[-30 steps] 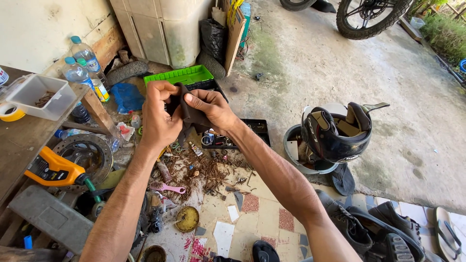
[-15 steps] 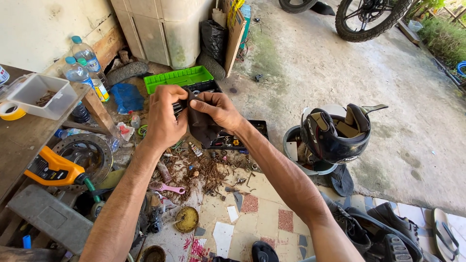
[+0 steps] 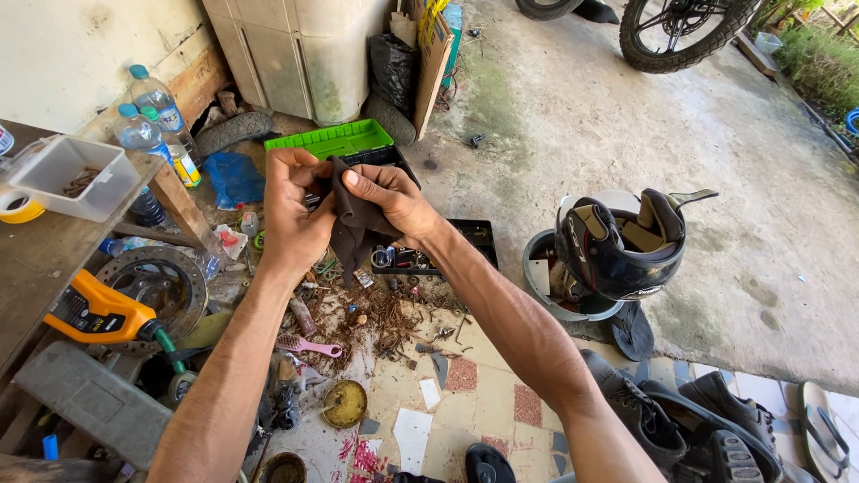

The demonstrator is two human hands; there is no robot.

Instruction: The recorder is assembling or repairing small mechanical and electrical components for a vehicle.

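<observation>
1. Now, against the frame half a second back: both hands sit slightly lower and nearer the middle of the view, and the dark brown cloth [image 3: 356,222] hangs longer below them; its lower end trails down over the rusty litter.
2. Left hand [image 3: 293,207]: fingers curled together, tips pinched on the cloth's left upper edge.
3. Right hand [image 3: 392,199]: thumb on top, fingers folded underneath, clamped on the cloth's right side. The two hands almost meet.
4. The cloth: dull brown, soft, crumpled, bunched between the hands, narrowing to a loose tail. Whether something is wrapped inside it cannot be told.
5. Place: held in the air above the floor, near a black parts tray [image 3: 447,248] and in front of a green tray [image 3: 333,139] farther off.
6. Below: pile of rusty nails and screws [image 3: 380,315], pink brush [image 3: 304,344].
7. Right: black helmet [image 3: 617,246]. Left: orange-handled tool [image 3: 94,311] near the workbench [image 3: 36,259].
</observation>
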